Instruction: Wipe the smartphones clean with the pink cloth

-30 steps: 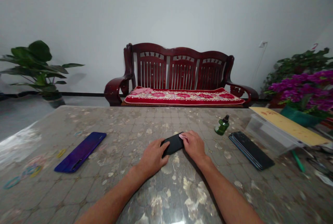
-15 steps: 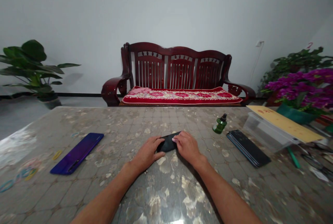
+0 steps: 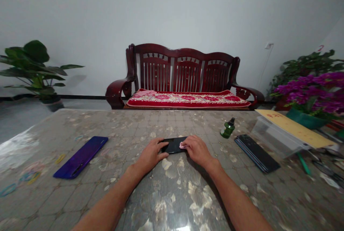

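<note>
A black phone (image 3: 174, 148) lies on the patterned tabletop straight ahead of me. My left hand (image 3: 153, 152) grips its left end, thumb at the near edge and fingers over the top. Between the bent fingers of my right hand (image 3: 197, 148) is a small wad of pinkish-white cloth (image 3: 182, 145), pressed against the right part of the phone; most of the wad is hidden. To the left lies a purple-blue phone (image 3: 80, 157). A stack of dark phones (image 3: 256, 152) rests on the right, near a small green spray bottle (image 3: 228, 129).
Coloured rubber bands (image 3: 28, 177) are scattered at the left. On the right stands a clear plastic box (image 3: 276, 136) with a yellow sheet (image 3: 295, 127) on top, beside purple flowers (image 3: 314, 89) in a green pot. A wooden bench (image 3: 185, 66) stands beyond the table (image 3: 129, 120).
My right hand has shifted slightly to the right along the phone with the cloth. The phone now lies more level, its left end moved a little away from me under my left hand.
</note>
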Demonstrator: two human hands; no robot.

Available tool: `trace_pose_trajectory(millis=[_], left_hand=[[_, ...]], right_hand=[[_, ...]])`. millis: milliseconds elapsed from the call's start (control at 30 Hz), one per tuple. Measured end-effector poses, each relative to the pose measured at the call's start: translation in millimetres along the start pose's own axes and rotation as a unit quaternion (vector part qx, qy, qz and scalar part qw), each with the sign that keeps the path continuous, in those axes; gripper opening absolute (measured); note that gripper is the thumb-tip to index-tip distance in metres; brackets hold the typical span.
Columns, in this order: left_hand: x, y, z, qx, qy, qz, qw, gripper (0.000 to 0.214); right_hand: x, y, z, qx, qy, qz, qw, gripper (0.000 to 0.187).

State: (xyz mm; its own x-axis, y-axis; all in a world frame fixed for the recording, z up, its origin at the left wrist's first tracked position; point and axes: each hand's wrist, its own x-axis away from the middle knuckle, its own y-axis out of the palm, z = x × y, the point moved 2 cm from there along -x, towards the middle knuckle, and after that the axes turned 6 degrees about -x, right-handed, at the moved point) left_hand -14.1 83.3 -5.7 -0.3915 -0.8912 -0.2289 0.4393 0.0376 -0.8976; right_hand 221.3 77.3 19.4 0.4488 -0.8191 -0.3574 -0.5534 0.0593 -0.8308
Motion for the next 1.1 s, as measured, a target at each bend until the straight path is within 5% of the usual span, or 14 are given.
trace_pose_trajectory(millis=[233,467,733,1000,1100], left_hand=[[-4,-4.5,-15,0.055,0.021,0.001,0.998,0.044],[-6,-6.9,-14,0.074,0.002,0.005,0.997,0.041],[-5,-10.1,-9,0.110,-0.031,0.005,0.993,0.039],[-6,-5.2,-13,0.121,-0.040,0.010,0.992,0.045],[-5,-5.2,-14,0.125,-0.047,0.008,0.991,0.045]], right_hand=[[5,-23,16,0.054,0.038,-0.021,0.998,0.026],[-5,4,-14,0.050,-0.054,-0.032,0.997,0.021],[-2,-18,6,0.070,0.009,-0.046,0.996,0.026],[-11,13,-27,0.061,-0.072,-0.038,0.995,0.022],[-13,9,-26,0.063,-0.068,-0.041,0.995,0.022]])
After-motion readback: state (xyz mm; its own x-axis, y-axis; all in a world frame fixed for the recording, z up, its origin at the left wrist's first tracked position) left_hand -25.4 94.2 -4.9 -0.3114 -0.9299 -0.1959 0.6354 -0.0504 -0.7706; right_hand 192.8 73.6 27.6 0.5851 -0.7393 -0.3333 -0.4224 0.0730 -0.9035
